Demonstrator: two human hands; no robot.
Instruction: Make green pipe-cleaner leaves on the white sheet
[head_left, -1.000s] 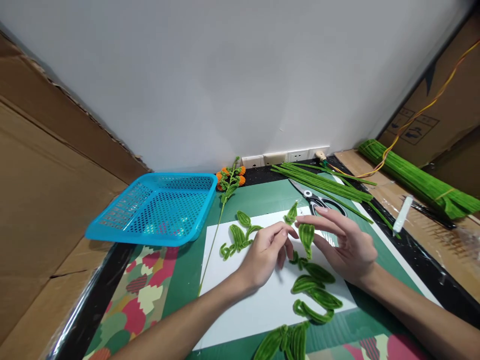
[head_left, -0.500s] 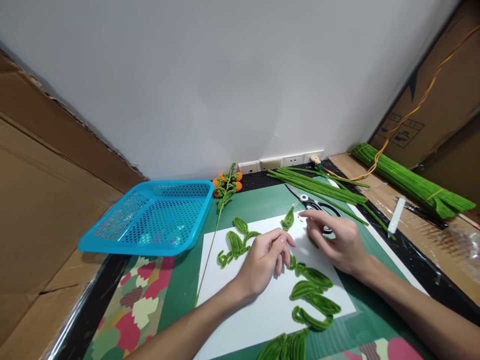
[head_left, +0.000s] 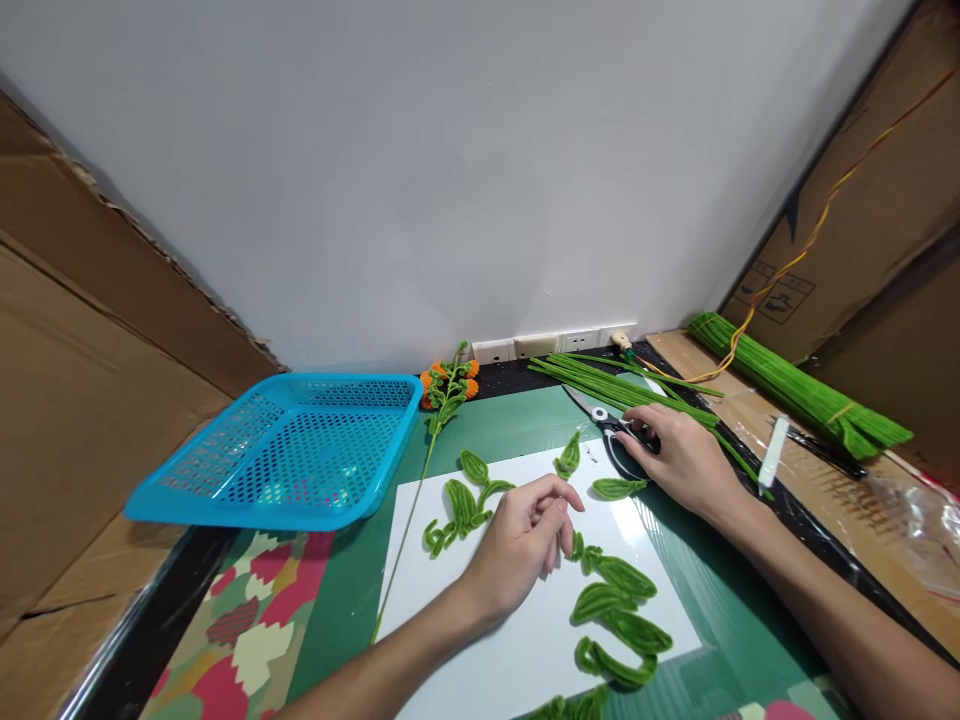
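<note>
My right hand [head_left: 675, 455] has its thumb and fingers closed on the handles of the black-and-grey scissors [head_left: 598, 413], which lie flat with the blades pointing to the far left. My left hand [head_left: 529, 535] rests over the white sheet [head_left: 487, 640], its fingers loosely bent and slightly apart, with nothing visible in them. Just below the scissors lies a single fuzzy green leaf [head_left: 616, 488]. Another upright leaf [head_left: 570, 456] is above my left hand. Looped leaf pieces [head_left: 459, 505] lie left of that hand, and a larger leaf cluster [head_left: 622, 600] sits to its right.
A blue perforated basket [head_left: 375, 490] stands at the left. Beside it lies a long stem with orange flowers [head_left: 435, 420]. Loose green pipe cleaners [head_left: 622, 385] lie behind the scissors, with a thick bundle [head_left: 802, 385] farther right. A white-handled tool [head_left: 774, 452] lies near that bundle.
My right hand has moved from above the sheet to the scissors and closed on their handles, uncovering the single leaf. My left hand stays nearly in place. The view has shifted slightly.
</note>
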